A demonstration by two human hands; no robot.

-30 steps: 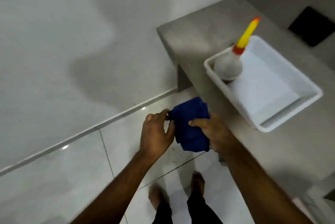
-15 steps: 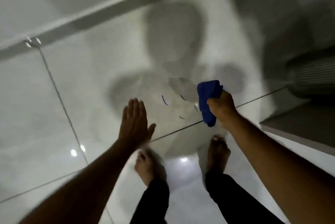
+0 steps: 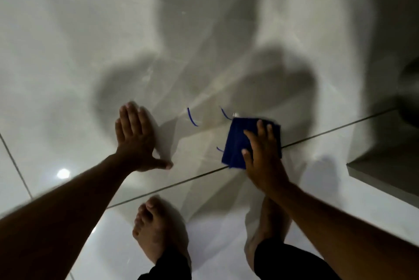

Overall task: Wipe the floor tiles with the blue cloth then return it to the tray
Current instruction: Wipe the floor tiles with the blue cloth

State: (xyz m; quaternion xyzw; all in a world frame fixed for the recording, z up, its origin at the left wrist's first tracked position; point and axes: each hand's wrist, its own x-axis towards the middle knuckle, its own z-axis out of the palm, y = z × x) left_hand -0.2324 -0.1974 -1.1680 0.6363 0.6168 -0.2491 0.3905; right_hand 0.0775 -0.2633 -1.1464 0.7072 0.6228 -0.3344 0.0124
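My right hand (image 3: 263,157) has its fingers (image 3: 249,136) spread flat on top of the blue cloth (image 3: 235,143), pressing it down onto the floor tiles (image 3: 68,75) rather than pinching it. The cloth is folded into a rough rectangle and sits right across a grout line (image 3: 340,125), with most of it on the far tile. My left hand (image 3: 136,141) is holding nothing, fingers straight and together, thumb stuck out to the side, palm down on the same far tile, well off to the left of the cloth.

Between the two hands I can see a few short blue marks (image 3: 191,117) on the tile, one more peeking out just at the cloth's left edge. Can't tell if they're ink or threads.

Further out, both bare feet show on the near tile: the left foot (image 3: 156,234) just under the grout line, the right foot (image 3: 267,229) mostly hidden behind my right forearm. A grey ledge (image 3: 385,171) cuts in at the right edge, and my shadow spreads over the glossy tile ahead. There's no tray in this view.
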